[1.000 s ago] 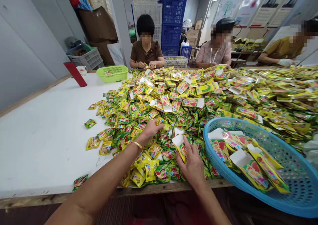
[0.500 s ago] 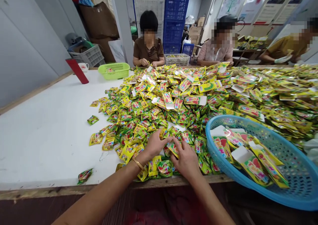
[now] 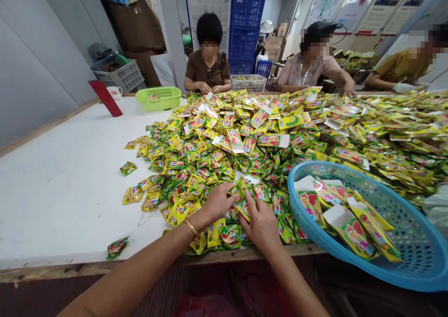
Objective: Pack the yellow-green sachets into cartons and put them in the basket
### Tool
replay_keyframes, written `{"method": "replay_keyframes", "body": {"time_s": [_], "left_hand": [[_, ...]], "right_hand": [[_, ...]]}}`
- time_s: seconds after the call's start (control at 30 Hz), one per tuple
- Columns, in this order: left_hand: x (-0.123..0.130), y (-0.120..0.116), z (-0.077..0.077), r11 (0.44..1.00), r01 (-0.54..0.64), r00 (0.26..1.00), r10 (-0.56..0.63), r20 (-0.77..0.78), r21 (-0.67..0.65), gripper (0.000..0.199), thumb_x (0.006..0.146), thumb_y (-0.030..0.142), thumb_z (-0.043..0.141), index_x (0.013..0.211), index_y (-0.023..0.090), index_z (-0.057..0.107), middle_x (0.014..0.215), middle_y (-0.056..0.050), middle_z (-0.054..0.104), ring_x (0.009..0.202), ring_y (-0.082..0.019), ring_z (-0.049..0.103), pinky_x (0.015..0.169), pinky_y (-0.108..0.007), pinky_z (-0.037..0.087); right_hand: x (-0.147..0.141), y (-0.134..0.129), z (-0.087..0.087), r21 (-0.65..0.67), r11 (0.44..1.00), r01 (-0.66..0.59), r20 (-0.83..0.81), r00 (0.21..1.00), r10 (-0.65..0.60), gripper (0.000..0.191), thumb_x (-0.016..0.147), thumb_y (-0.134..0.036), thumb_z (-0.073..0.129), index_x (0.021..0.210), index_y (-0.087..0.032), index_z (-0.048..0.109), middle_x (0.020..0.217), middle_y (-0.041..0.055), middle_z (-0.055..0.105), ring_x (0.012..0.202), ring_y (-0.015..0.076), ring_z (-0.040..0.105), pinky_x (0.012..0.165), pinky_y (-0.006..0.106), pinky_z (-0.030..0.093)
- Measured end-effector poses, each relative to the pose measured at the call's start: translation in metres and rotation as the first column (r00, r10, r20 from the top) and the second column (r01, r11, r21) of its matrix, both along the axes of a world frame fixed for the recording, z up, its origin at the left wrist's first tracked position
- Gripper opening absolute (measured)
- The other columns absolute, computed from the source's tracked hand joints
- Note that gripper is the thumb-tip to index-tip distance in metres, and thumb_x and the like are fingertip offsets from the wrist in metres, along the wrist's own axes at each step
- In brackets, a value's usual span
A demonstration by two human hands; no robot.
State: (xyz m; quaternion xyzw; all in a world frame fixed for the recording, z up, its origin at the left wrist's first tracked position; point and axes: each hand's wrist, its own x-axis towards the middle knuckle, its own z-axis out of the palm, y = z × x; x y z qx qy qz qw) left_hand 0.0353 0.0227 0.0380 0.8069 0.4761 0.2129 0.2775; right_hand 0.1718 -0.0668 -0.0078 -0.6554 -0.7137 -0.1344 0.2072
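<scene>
My left hand (image 3: 217, 204), with a gold bangle at its wrist, reaches low over the heap of small yellow and green candy packets (image 3: 196, 182). Its thumb and fingers are apart, and I see nothing held between them. Close by on the right, my right hand (image 3: 262, 222) has thumb and fingers around a small printed pack (image 3: 243, 210); the hand hides most of it. Open printed cartons (image 3: 234, 140) with white flaps lie on top of the heap. Beside my right hand, a blue perforated basket (image 3: 415, 242) holds several cartons (image 3: 353, 230).
A loose packet (image 3: 117, 248) lies near the front edge of the white table (image 3: 70, 181). Further back stand a green basket (image 3: 159, 103) and a red upright object (image 3: 105, 97). Several co-workers sit across the table, one reaching into the heap with a hand (image 3: 347, 89).
My left thumb has drawn back slightly from my right fingers. My right hand has barely moved. Across the table, a co-worker has stretched an arm out to the heap.
</scene>
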Motion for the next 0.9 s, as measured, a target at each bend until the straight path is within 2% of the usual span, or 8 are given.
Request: {"method": "replay_keyframes", "body": {"time_s": [0.13,0.27,0.43,0.53,0.63,0.77,0.83,0.9], "left_hand": [[-0.003,0.003,0.001,0.988,0.126,0.983,-0.136,-0.124,-0.085,0.018,0.077,0.021,0.044,0.071,0.017,0.061,0.070,-0.002,0.060,0.067,-0.015,0.051,0.065,-0.025,0.039],[-0.005,0.014,0.011,0.924,0.280,0.939,-0.320,-0.127,-0.259,0.015,0.069,0.019,0.050,0.054,0.017,0.051,0.049,0.005,0.040,0.050,-0.010,0.035,0.049,-0.022,0.027],[-0.002,0.016,0.012,0.948,0.244,0.969,-0.249,0.003,-0.202,0.009,0.061,0.019,0.060,0.058,0.016,0.052,0.054,0.007,0.040,0.054,-0.009,0.036,0.050,-0.020,0.026],[-0.004,0.012,0.009,0.957,0.257,0.966,-0.255,0.035,-0.135,0.016,0.070,0.024,0.055,0.056,0.015,0.051,0.054,0.006,0.040,0.055,-0.009,0.036,0.051,-0.020,0.025],[-0.006,0.015,0.010,0.907,0.383,0.915,-0.398,-0.060,-0.172,0.024,0.077,0.021,0.044,0.054,0.015,0.051,0.049,0.005,0.036,0.050,-0.008,0.031,0.049,-0.021,0.022],[-0.002,0.023,0.017,0.812,0.517,0.805,-0.568,-0.169,-0.270,0.024,0.072,0.013,0.045,0.048,0.015,0.046,0.044,0.006,0.031,0.046,-0.008,0.027,0.047,-0.023,0.020],[0.002,0.023,0.019,0.845,0.475,0.828,-0.524,-0.201,-0.246,0.024,0.070,0.013,0.047,0.046,0.016,0.048,0.042,0.005,0.032,0.046,-0.009,0.028,0.047,-0.023,0.020],[0.007,0.018,0.016,0.922,0.342,0.905,-0.375,-0.200,-0.182,0.022,0.070,0.014,0.049,0.048,0.016,0.055,0.043,0.005,0.039,0.047,-0.009,0.032,0.048,-0.023,0.023]], "right_hand": [[0.000,-0.002,0.002,-0.018,0.998,-0.063,0.038,0.997,0.064,0.058,0.087,-0.034,0.046,0.140,-0.015,0.032,0.101,0.0117,0.057,0.090,0.0244,0.052,0.074,0.035,0.040],[0.000,-0.003,0.002,-0.026,0.993,-0.112,0.083,0.990,0.113,0.058,0.087,-0.035,0.048,0.139,-0.016,0.033,0.104,0.0122,0.056,0.092,0.0248,0.051,0.076,0.036,0.039],[0.001,-0.003,0.002,0.001,0.995,-0.096,0.048,0.994,0.096,0.056,0.088,-0.033,0.047,0.138,-0.013,0.034,0.103,0.0117,0.057,0.092,0.0236,0.051,0.077,0.036,0.037],[0.001,-0.003,0.002,0.010,0.995,-0.104,0.071,0.992,0.103,0.056,0.088,-0.033,0.048,0.138,-0.013,0.034,0.104,0.0117,0.057,0.091,0.0235,0.050,0.077,0.035,0.037],[-0.001,-0.004,0.002,0.007,0.991,-0.132,0.119,0.984,0.130,0.059,0.086,-0.035,0.051,0.138,-0.011,0.035,0.105,0.0123,0.057,0.090,0.0238,0.049,0.075,0.035,0.036],[-0.001,-0.005,0.001,0.021,0.988,-0.150,0.147,0.978,0.146,0.062,0.086,-0.034,0.051,0.139,-0.008,0.032,0.107,0.0136,0.058,0.089,0.0244,0.049,0.074,0.036,0.037],[-0.001,-0.006,0.001,0.034,0.989,-0.144,0.140,0.981,0.138,0.062,0.087,-0.035,0.049,0.140,-0.008,0.030,0.107,0.0142,0.058,0.090,0.0247,0.049,0.074,0.036,0.037],[0.000,-0.006,0.000,0.047,0.991,-0.126,0.127,0.985,0.119,0.061,0.088,-0.036,0.047,0.140,-0.008,0.030,0.108,0.0149,0.058,0.090,0.0247,0.049,0.074,0.036,0.037]]}}
